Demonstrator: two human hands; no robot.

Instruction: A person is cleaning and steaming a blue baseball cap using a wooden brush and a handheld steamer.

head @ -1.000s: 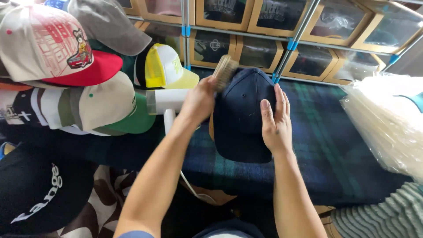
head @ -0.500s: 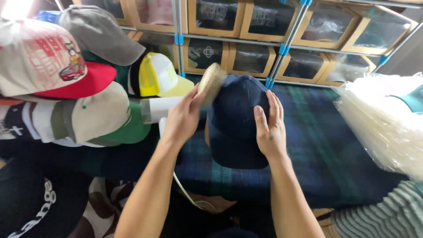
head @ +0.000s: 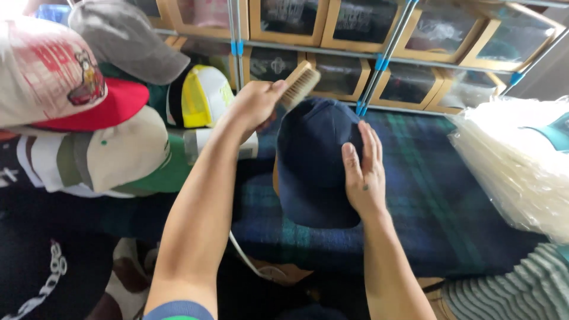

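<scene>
Fingers [head: 261, 98] of left hand [head: 255, 104] wrapped around wooden brush [head: 299, 85], bristles just above crown of navy cap [head: 317, 160] at its eleven o'clock; right hand [head: 361, 175] flat and open against cap's three o'clock side. Best kept light, short strokes along the panels, palm bracing throughout. Cap over plaid blanket [head: 438, 178], stacked caps [head: 89, 136] at nine o'clock.

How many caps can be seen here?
7, maybe more hidden: navy cap under the right hand; grey cap, red-brimmed cap, yellow cap, green-brimmed cap at left; black cap bottom left; teal cap at right.
</scene>
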